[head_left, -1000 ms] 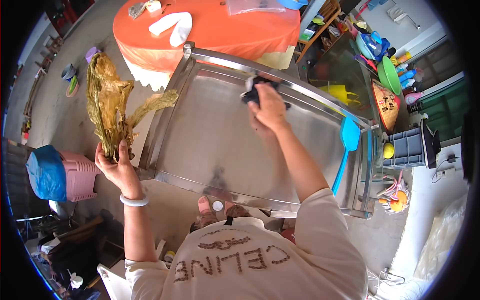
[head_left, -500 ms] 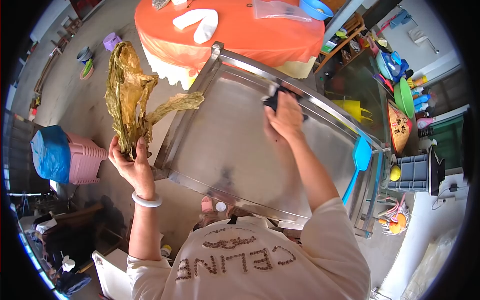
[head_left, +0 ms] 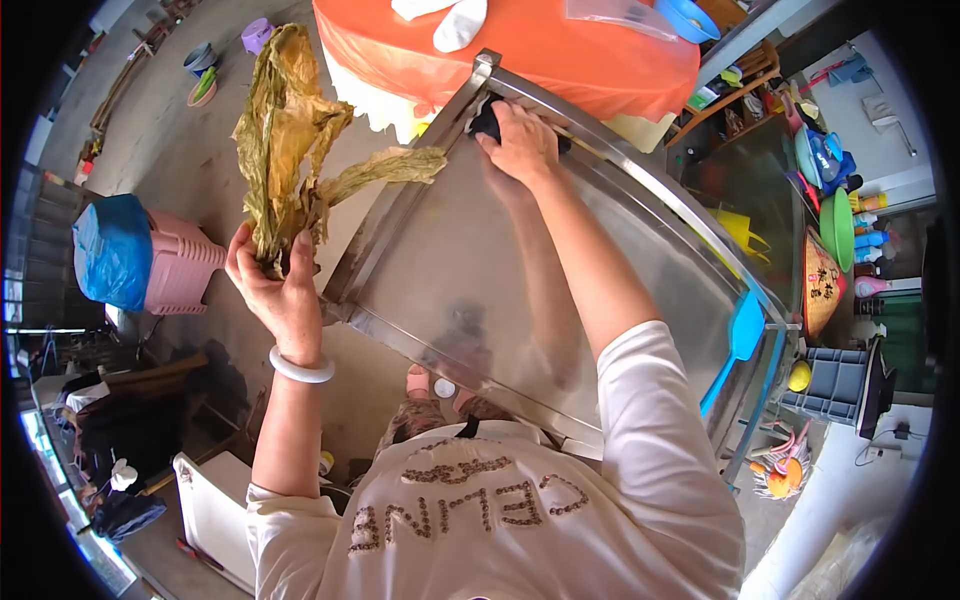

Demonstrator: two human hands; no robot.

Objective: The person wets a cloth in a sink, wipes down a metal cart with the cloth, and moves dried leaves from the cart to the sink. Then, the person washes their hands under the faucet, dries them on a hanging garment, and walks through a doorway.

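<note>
The left hand [head_left: 283, 300] pinches the lower end of a bundle of dried, crinkled yellow-brown and olive leaves [head_left: 285, 140] between thumb and fingers. The bundle stands upright above that hand, one long leaf stretching sideways over the near-left edge of a rectangular, shiny stainless-steel tray table [head_left: 440, 260]. The right hand [head_left: 525, 145] lies over a crumpled black cloth [head_left: 487, 122] at the table's far-left corner, beside the raised metal rim; I cannot tell whether its fingers close around the cloth. A smooth white bangle [head_left: 302, 368] circles the left wrist. Along the table's right end lies a bright-blue, long-handled plastic scoop [head_left: 743, 335], well apart from both hands. Beyond the far rim stands a table under a glossy orange cover [head_left: 560, 65]. On the floor at left, a blue plastic bag [head_left: 112, 250] covers part of a pink plastic stack [head_left: 185, 260].
</note>
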